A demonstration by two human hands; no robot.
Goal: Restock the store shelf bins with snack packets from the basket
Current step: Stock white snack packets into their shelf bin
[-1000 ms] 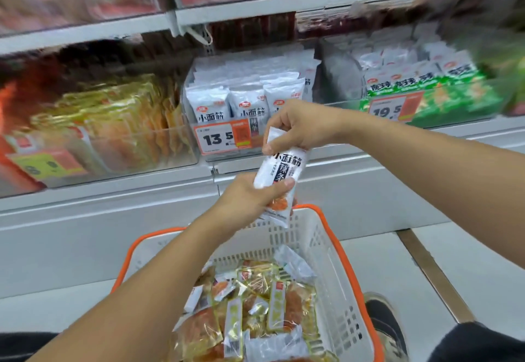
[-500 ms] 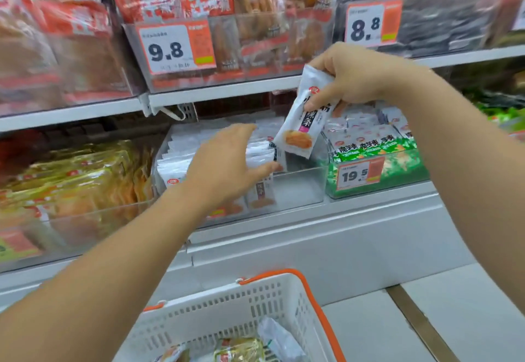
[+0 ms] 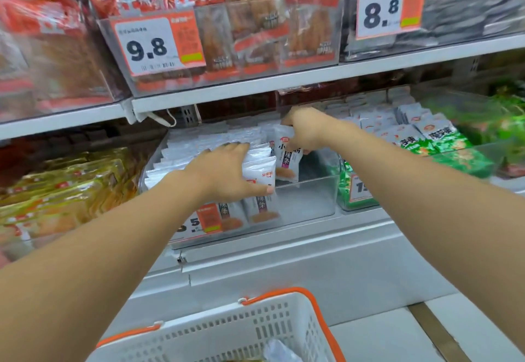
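A clear shelf bin on the middle shelf holds rows of white snack packets. My right hand pinches one white packet by its top and holds it upright inside the bin's empty right part. My left hand lies over the front packets of the row, fingers on top and thumb pressed against the front packet. The white basket with an orange rim is at the bottom of the view, its contents mostly out of frame.
A bin of green and white packets stands to the right, gold packets to the left. The upper shelf with red packets and price tags 9.8 and 8.8 hangs close above the hands.
My right hand carried the white packet from above the basket up and into the bin. My left hand let go of it and moved onto the packet row. The view tilted upward.
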